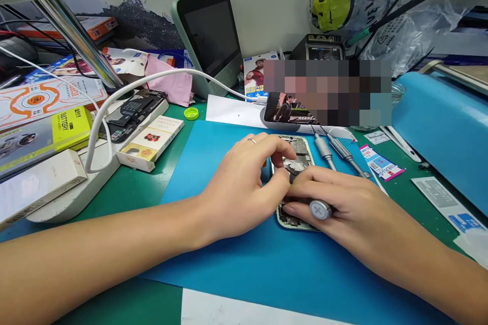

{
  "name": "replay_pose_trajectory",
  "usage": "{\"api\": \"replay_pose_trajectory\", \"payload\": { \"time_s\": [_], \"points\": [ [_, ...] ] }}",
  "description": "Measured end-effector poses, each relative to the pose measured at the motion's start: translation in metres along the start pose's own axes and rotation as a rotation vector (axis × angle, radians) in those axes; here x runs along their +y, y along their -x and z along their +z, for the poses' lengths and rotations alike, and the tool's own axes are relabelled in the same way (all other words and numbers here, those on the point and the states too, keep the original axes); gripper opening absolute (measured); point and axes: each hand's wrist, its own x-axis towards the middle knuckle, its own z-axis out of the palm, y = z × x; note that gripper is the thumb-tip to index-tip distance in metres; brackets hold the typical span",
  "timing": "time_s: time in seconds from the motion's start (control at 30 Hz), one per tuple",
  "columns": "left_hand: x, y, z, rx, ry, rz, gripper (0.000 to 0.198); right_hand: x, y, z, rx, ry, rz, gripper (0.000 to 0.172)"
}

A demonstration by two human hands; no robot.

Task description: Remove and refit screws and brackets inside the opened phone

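Observation:
An opened phone (299,146) with bare inner parts lies on the blue mat (236,269). Over its left side is my left hand (251,183), with a ring on one finger; its thumb and fingers curl round a small dark part (294,166) above the phone. My right hand (343,203) rests over the phone's lower right, fingers closed on a grey screwdriver (320,209) whose round end faces me. Its tip is hidden beneath the hand. The fingertips of both hands nearly meet at the dark part.
Two more screwdrivers (341,150) lie behind my right hand. A second opened phone (135,111) and a cigarette box (151,142) are at the left, near a white cable (147,78). A screen device (208,35) stands behind, beside a propped phone (287,109).

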Motion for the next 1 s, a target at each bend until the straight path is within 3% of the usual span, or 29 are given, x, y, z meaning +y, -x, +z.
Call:
{"api": "replay_pose_trajectory", "payload": {
  "time_s": [0.27, 0.8, 1.0],
  "points": [
    [-0.0001, -0.001, -0.0002, 0.005, -0.007, 0.018, 0.016, -0.0029, -0.0002, -0.0069, -0.051, 0.04, -0.015, 0.019],
    [0.0001, 0.0005, -0.0001, 0.0, 0.005, 0.001, 0.018, -0.0018, -0.0021, -0.0059, 0.03, 0.063, -0.058, 0.015],
    [-0.0002, -0.0001, 0.001, -0.006, 0.013, -0.023, 0.019, -0.005, 0.0024, -0.0063, 0.038, 0.051, -0.006, 0.023]
  ]
}}
